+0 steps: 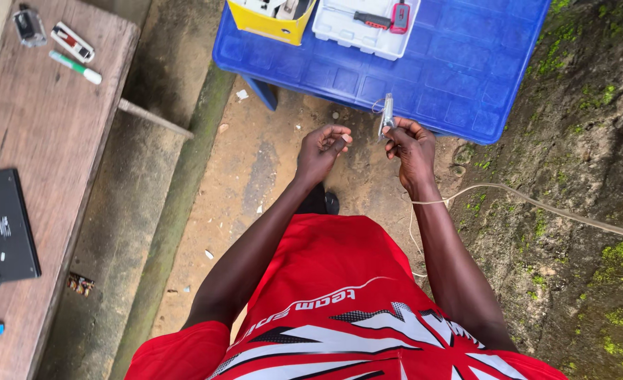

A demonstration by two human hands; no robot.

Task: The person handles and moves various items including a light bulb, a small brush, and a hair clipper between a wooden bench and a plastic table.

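My right hand (pixel 411 146) is closed around a small silver-grey tool (pixel 387 115) that points up toward the blue plastic table (pixel 459 77). A thin pale cable (pixel 536 205) runs from that hand off to the right over the mossy ground. My left hand (pixel 321 149) is just left of it, fingers curled with the thumb pressed on the fingertips; whether it pinches something small I cannot tell. Both hands hover over bare sandy ground in front of the table edge. I wear a red shirt.
On the blue table stand a yellow box (pixel 271 21) and a white tray (pixel 357 32) with a screwdriver (pixel 371 19). A wooden bench (pixel 44 141) at left carries a black flat device (pixel 3 225), a marker (pixel 76 67) and small items. A concrete gutter runs between.
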